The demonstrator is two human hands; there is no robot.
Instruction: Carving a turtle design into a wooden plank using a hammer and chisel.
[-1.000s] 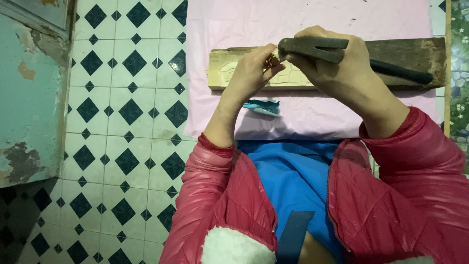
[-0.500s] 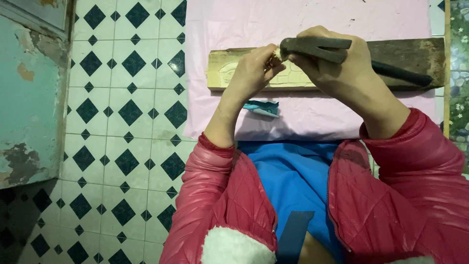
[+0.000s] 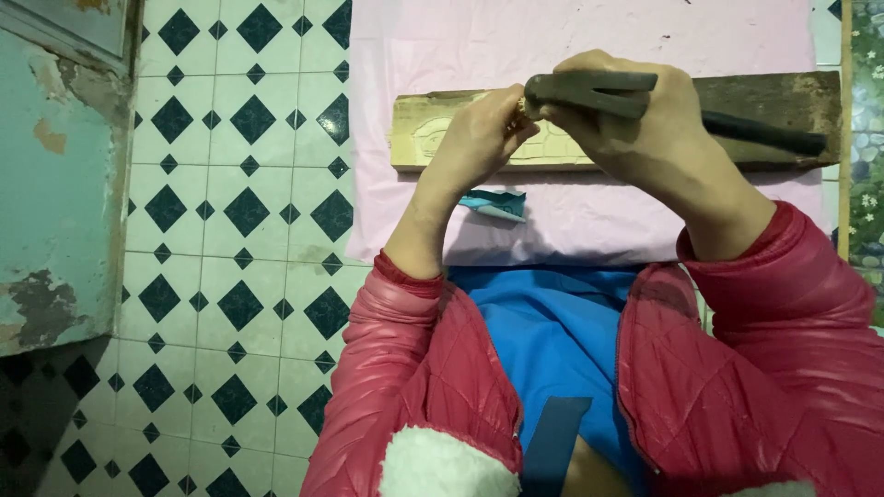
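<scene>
Right fingers (image 3: pixel 645 110) gripping hammer (image 3: pixel 589 90), left hand (image 3: pixel 479 138) on wooden plank (image 3: pixel 433 129)

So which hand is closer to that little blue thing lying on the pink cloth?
Left. The left hand is on the wooden board, just above the little blue thing. The right hand holds a dark hammer farther off, up and to the right.

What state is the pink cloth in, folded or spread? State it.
Spread. The pink cloth lies flat across the surface beneath the wooden plank, with only light wrinkles near its front edge.
</scene>
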